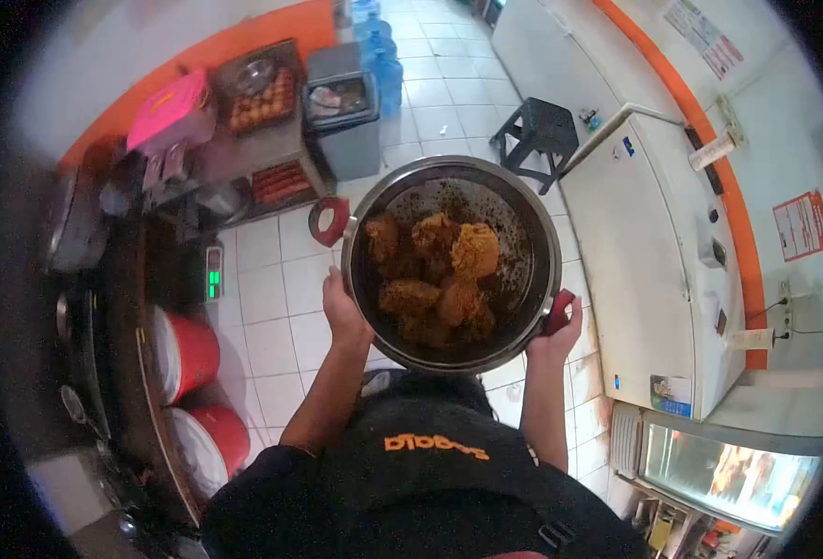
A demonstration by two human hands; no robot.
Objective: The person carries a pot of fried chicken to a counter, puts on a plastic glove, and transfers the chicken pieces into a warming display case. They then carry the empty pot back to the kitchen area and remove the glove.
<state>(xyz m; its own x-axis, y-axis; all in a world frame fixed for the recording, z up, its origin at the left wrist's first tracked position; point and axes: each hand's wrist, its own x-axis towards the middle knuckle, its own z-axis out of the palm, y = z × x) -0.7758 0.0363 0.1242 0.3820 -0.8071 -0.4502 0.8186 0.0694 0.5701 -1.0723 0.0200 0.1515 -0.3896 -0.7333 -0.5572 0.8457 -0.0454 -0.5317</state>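
Note:
A large round metal pot [544, 219] is held out in front of my body, seen from above. Inside lie several pieces of brown fried chicken [475, 250], with dark crumbs stuck to the inner wall. My left hand [344, 309] presses against the pot's left side, just below a red handle [333, 224]; some of its fingers are hidden beneath the pot. On the opposite side, my right hand [558, 339] is closed around the other red handle [559, 309].
A black stool [540, 135] stands beyond the pot, near a white chest freezer [640, 265]. Red buckets [216, 447] and a dark counter [155, 391] line the left. Farther off are a grey bin [351, 144], egg trays [264, 102] and blue water bottles [384, 70].

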